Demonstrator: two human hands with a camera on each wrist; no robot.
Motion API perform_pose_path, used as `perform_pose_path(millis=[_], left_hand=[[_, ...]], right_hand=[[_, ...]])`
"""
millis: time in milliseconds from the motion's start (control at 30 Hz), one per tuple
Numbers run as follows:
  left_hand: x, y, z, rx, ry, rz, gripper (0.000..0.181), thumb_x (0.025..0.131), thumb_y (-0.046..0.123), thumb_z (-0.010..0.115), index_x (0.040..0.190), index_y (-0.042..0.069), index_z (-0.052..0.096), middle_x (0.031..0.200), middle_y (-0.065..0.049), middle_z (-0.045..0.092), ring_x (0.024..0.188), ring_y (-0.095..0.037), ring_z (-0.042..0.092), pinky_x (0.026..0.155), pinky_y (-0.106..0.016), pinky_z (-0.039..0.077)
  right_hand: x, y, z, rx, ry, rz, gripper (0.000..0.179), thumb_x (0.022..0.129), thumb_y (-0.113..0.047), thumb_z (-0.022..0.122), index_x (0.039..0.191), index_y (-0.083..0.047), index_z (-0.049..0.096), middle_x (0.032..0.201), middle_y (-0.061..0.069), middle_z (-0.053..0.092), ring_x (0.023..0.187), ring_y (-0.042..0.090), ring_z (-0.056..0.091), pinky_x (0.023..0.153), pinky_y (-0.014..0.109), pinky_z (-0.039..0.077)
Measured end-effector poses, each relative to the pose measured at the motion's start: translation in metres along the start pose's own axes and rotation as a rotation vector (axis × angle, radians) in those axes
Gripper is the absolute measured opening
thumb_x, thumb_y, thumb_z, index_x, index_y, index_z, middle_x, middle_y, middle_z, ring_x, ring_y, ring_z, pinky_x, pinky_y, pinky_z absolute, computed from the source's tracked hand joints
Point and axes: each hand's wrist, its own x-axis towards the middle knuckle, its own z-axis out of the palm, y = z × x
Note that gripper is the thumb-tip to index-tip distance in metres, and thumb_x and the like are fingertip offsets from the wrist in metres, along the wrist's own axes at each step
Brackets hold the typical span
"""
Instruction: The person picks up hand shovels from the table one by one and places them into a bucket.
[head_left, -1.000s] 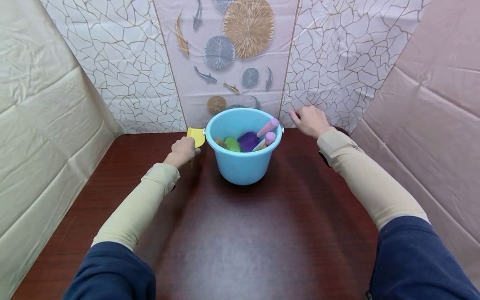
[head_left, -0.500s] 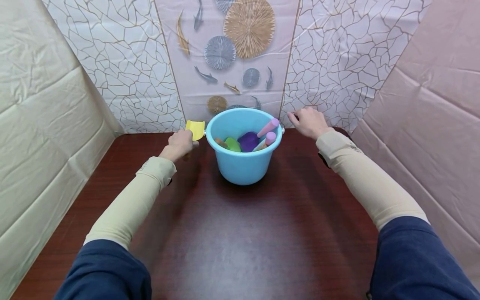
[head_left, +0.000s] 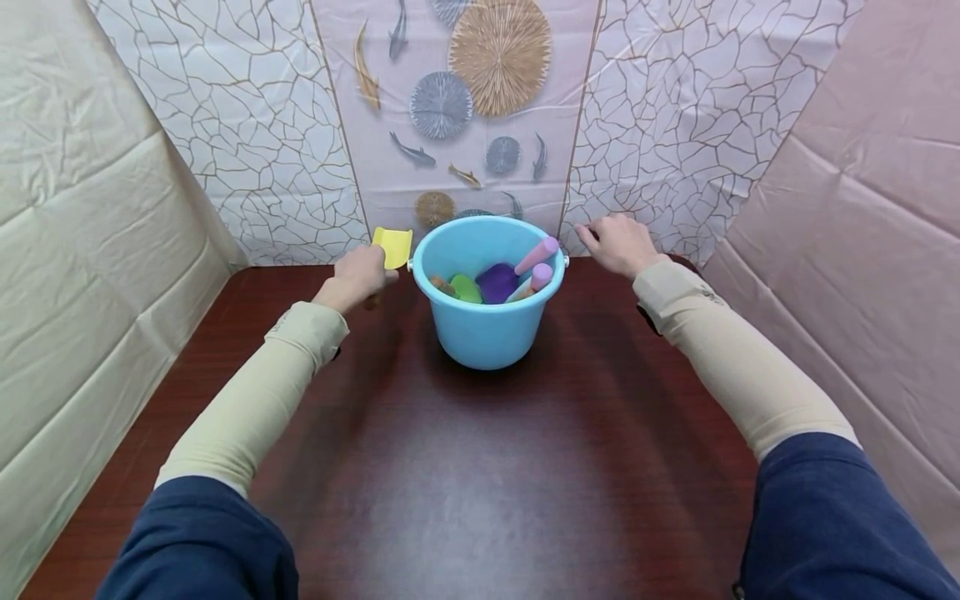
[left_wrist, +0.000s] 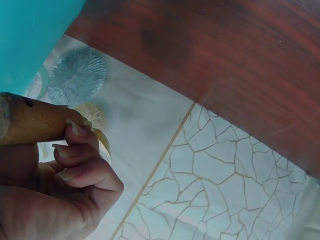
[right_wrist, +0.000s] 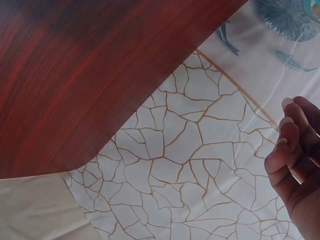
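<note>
My left hand (head_left: pixel 358 272) grips a toy shovel with a yellow blade (head_left: pixel 394 245), which is raised just left of a light blue bucket (head_left: pixel 486 337). In the left wrist view, the shovel's wooden handle (left_wrist: pixel 40 120) lies between curled fingers and thumb, its blade mostly hidden behind the hand. The bucket stands upright on the table. Inside it are a purple scoop (head_left: pixel 497 284), a green piece (head_left: pixel 467 290) and pink handles (head_left: pixel 537 255) leaning on the right rim. To the bucket's right, my right hand (head_left: pixel 621 243) hovers with loosely curled fingers and holds nothing.
The dark reddish wooden table (head_left: pixel 480 467) runs under both arms. A patterned cloth (head_left: pixel 270 125) hangs along its far edge. Cream cloth (head_left: pixel 90 217) borders the left side and pinkish cloth (head_left: pixel 862 217) the right.
My left hand has lifted the shovel upward and slightly away, so its blade now rises above the bucket's left handle joint. The bucket and my right hand stay almost where they were.
</note>
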Motion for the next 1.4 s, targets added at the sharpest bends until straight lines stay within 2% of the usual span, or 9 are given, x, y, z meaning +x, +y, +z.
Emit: perform_pose_path(millis=[300,500,733,867,1033,1233,1400], left_hand=[[0.000,0.004,-0.018,-0.002,0.016,0.032,0.035,0.094,0.030,0.053,0.071,0.005,0.062,0.073,-0.013,0.061,0.073,-0.033,0.063,0.057,-0.037,0.047],[0.000,0.005,-0.026,-0.012,0.041,0.056,0.038,0.094,0.032,0.052,0.069,0.005,0.061,0.063,-0.011,0.061,0.067,-0.031,0.063,0.055,-0.036,0.046],[0.000,0.010,-0.039,-0.063,0.063,0.065,0.033,0.094,0.029,0.052,0.072,0.005,0.060,0.064,-0.009,0.057,0.060,-0.026,0.058,0.050,-0.032,0.043],[0.003,0.013,-0.045,-0.067,0.065,0.076,0.032,0.093,0.027,0.050,0.072,0.005,0.060,0.055,-0.007,0.056,0.052,-0.023,0.057,0.047,-0.030,0.043],[0.004,0.017,-0.052,-0.054,0.099,0.122,0.028,0.091,0.025,0.050,0.070,0.007,0.058,0.052,-0.002,0.049,0.051,-0.021,0.052,0.047,-0.029,0.040],[0.002,0.025,-0.058,-0.056,0.122,0.194,0.029,0.088,0.023,0.050,0.064,0.009,0.055,0.047,-0.001,0.048,0.046,-0.019,0.050,0.045,-0.030,0.039],[0.001,0.033,-0.062,-0.021,0.143,0.238,0.029,0.086,0.025,0.052,0.061,0.011,0.047,0.049,0.002,0.039,0.050,-0.017,0.044,0.045,-0.030,0.034]], right_hand=[[0.000,0.001,-0.001,0.006,0.009,-0.005,0.052,0.102,-0.040,0.038,0.058,-0.012,0.044,0.059,0.009,0.050,0.067,0.032,0.061,0.058,0.047,0.046],[0.000,0.001,-0.003,0.008,0.003,-0.008,0.054,0.102,-0.042,0.035,0.058,-0.012,0.044,0.061,0.010,0.051,0.071,0.033,0.062,0.060,0.048,0.046],[0.000,-0.001,-0.004,0.007,0.000,-0.008,0.053,0.102,-0.040,0.037,0.058,-0.012,0.045,0.057,0.008,0.049,0.066,0.031,0.059,0.058,0.046,0.045],[0.000,-0.002,-0.005,0.008,-0.001,-0.011,0.051,0.101,-0.037,0.040,0.057,-0.012,0.045,0.055,0.006,0.047,0.061,0.028,0.056,0.056,0.042,0.043],[0.001,-0.003,-0.005,0.008,0.001,-0.010,0.051,0.101,-0.036,0.041,0.057,-0.012,0.045,0.053,0.004,0.044,0.057,0.025,0.052,0.054,0.039,0.040],[0.001,-0.005,-0.004,0.022,-0.003,-0.010,0.051,0.101,-0.036,0.041,0.057,-0.011,0.046,0.053,0.004,0.044,0.057,0.025,0.051,0.052,0.037,0.039],[0.001,-0.006,-0.003,0.025,0.001,-0.017,0.051,0.101,-0.036,0.041,0.057,-0.011,0.047,0.053,0.004,0.046,0.056,0.026,0.052,0.053,0.038,0.040]])
